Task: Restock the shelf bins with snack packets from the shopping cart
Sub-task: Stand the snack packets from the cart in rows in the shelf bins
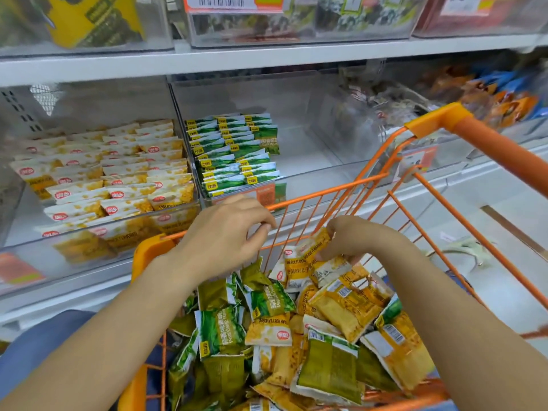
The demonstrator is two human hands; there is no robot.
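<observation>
An orange wire shopping cart (332, 189) holds a heap of small yellow and green snack packets (296, 336). My right hand (353, 238) grips a bunch of yellow packets (305, 262) just above the heap, near the cart's front wall. My left hand (228, 235) hovers over the cart's left front corner with fingers curled; I see nothing in it. Behind the cart, a clear shelf bin (98, 232) is filled with rows of yellow packets (112, 173). The bin (296, 84) next to it holds green packets (234, 152) on its left side only.
The shelf above carries more clear bins with price tags (219, 1). Bins with dark and orange-blue packets (489, 93) stand at the right. The cart's orange handle (489, 143) crosses the right side. Pale floor lies beyond it.
</observation>
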